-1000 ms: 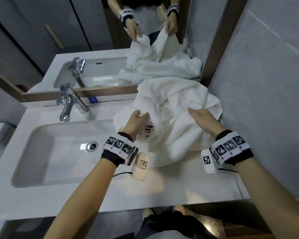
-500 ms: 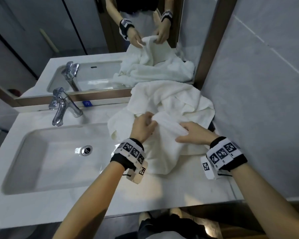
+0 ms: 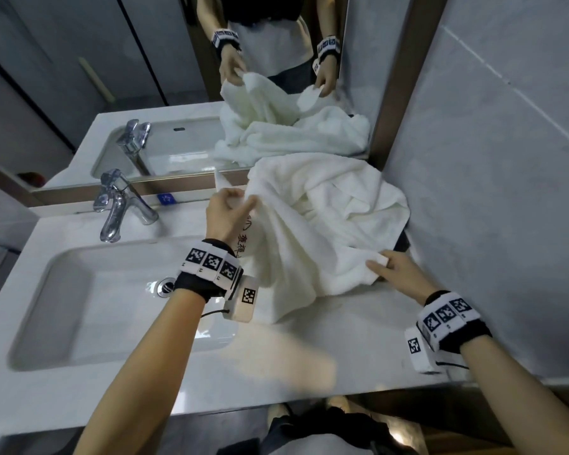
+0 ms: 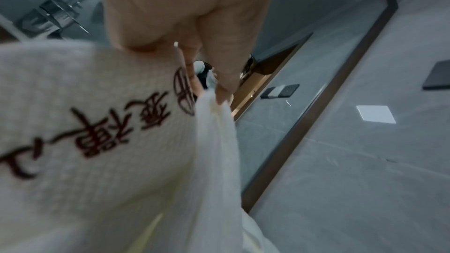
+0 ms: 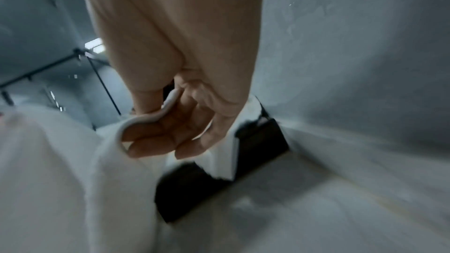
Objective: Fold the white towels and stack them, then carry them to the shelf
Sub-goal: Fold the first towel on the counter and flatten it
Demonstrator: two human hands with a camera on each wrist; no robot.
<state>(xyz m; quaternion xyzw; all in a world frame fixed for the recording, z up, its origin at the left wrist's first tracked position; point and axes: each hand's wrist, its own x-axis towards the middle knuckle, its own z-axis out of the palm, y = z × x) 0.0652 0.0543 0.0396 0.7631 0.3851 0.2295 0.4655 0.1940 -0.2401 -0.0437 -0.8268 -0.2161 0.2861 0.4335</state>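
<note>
A crumpled heap of white towels (image 3: 335,205) lies on the countertop in the corner by the mirror and the right wall. One white towel (image 3: 296,257) with dark red embroidered characters (image 4: 114,128) is stretched between my hands. My left hand (image 3: 230,205) pinches its upper edge, raised above the counter near the mirror ledge. My right hand (image 3: 388,264) pinches another edge (image 5: 146,120) low at the right, just above the counter. The towel's lower part drapes onto the counter.
A white basin (image 3: 89,300) with a drain sits to the left, a chrome faucet (image 3: 115,205) behind it. A black box (image 5: 219,184) lies under the towel heap against the grey wall. The mirror (image 3: 178,77) reflects hands and towels. White countertop (image 3: 309,356) lies in front.
My hands have moved apart: the left rose toward the mirror with the towel edge, the right slid out to the right along it, spreading the towel between them.
</note>
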